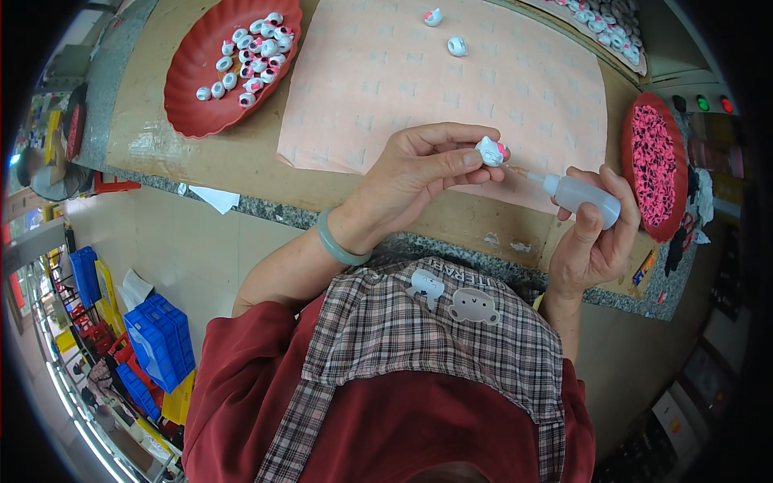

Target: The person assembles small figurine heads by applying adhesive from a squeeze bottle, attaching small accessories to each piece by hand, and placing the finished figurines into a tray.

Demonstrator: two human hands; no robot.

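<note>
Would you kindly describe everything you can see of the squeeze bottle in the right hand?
The squeeze bottle has a translucent, whitish, cylindrical body, apparently plastic, with a narrower collar and a thin nozzle. The right hand grips it between fingers and thumb, base toward the right, nozzle aimed left at the white figurine in the left hand; whether the tip touches is unclear. Its fill level cannot be made out.

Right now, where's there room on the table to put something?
The pink paper is bare between the red plate and left hand, and right of the two loose white beads. It's crowded where the right hand aims a bottle at the held bead, and the red dish is full of pink bits.
</note>
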